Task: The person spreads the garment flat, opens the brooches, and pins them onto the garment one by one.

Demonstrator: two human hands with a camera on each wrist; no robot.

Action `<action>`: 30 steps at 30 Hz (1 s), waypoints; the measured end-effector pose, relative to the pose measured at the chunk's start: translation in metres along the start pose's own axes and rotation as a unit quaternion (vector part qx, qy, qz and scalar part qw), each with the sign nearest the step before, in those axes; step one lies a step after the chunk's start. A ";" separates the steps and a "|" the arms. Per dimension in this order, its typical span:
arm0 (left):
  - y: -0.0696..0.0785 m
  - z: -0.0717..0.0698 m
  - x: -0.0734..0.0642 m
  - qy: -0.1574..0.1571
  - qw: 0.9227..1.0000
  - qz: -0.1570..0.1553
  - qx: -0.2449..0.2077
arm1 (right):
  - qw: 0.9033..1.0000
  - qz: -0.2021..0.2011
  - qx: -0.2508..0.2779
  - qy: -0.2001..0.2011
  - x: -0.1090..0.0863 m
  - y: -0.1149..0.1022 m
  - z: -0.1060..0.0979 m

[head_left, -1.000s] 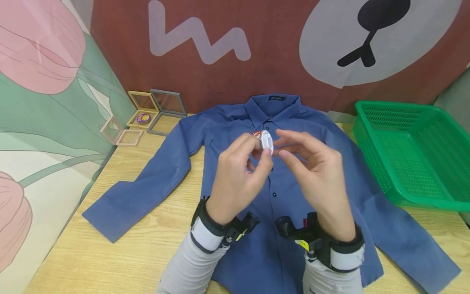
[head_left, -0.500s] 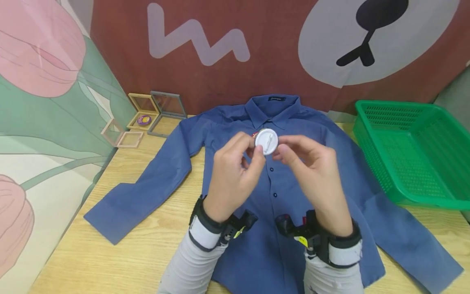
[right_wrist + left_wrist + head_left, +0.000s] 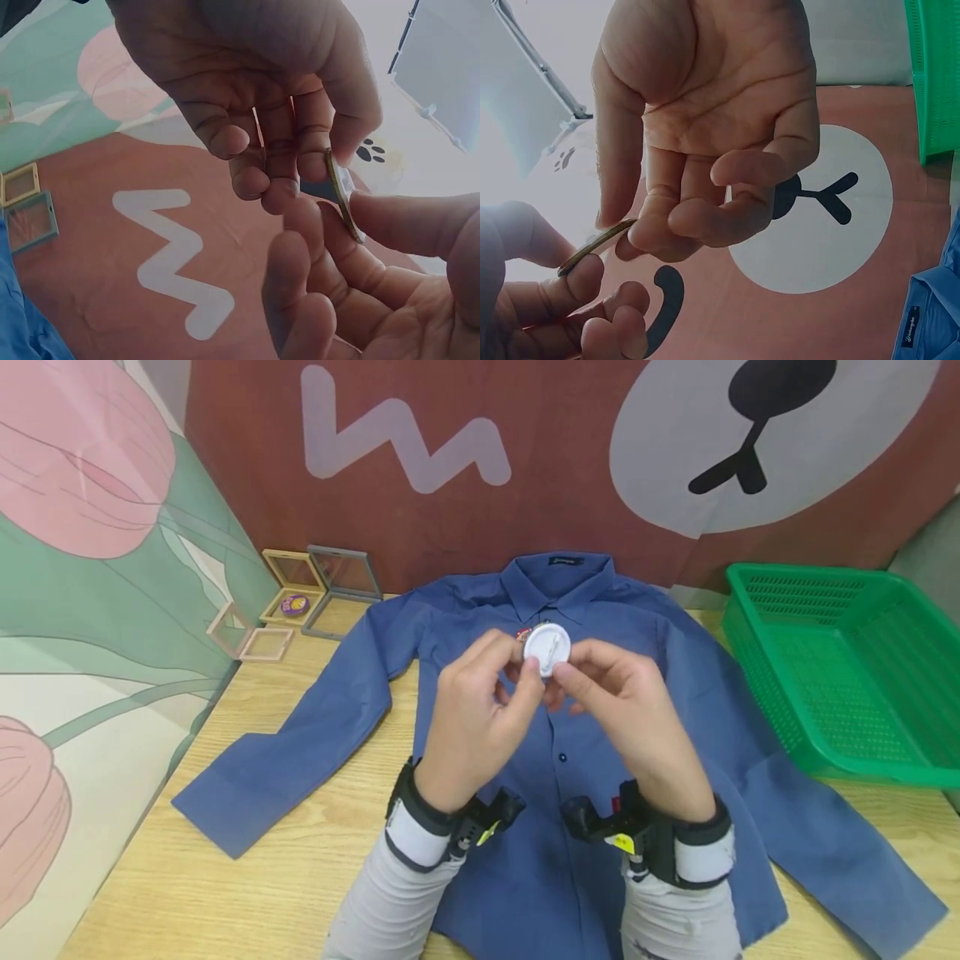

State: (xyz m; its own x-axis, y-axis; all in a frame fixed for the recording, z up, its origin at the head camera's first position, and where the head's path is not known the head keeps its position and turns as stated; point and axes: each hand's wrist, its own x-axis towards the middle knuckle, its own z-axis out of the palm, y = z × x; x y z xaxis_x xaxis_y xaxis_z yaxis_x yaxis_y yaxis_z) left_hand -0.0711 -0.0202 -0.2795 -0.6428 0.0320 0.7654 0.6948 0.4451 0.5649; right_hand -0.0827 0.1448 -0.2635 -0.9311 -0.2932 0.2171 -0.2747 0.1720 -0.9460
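A round pin badge is held up over the shirt, its white back with the pin facing the head camera. My left hand pinches its left edge between thumb and fingers. On its lower right edge, the right hand pinches it too. Both wrist views show the badge edge-on between the two hands. Beneath lies a blue button-up shirt, spread face up with its collar away from me. A small red patch shows just behind the badge; its kind is unclear.
On the left stand a yellow open frame case holding a purple badge, a grey open case and a pink open case. A green basket stands at the right. A brown printed backdrop rises behind.
The badge has turned from nearly edge-on to showing its white back fully. My right hand has closed in from the right and now grips its edge; the left hand keeps its grip.
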 end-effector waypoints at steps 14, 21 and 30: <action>-0.001 -0.005 0.002 0.016 0.999 -0.022 0.024 | 0.998 0.024 -0.011 -0.053 -0.003 -0.002 -0.004; -0.001 -0.007 0.003 0.011 1.000 -0.018 0.014 | 0.994 -0.009 -0.031 -0.101 -0.002 -0.001 -0.004; -0.003 -0.007 0.003 0.002 1.000 -0.020 0.000 | 0.992 -0.038 -0.055 -0.108 -0.002 0.001 -0.004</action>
State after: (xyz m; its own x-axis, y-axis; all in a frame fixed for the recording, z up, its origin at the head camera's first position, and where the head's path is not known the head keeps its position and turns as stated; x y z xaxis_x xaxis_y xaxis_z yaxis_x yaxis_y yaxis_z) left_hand -0.0726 -0.0275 -0.2762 -0.6685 0.0112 0.7437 0.6693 0.4452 0.5949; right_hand -0.0824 0.1495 -0.2639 -0.8370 -0.5017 0.2186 -0.3776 0.2403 -0.8942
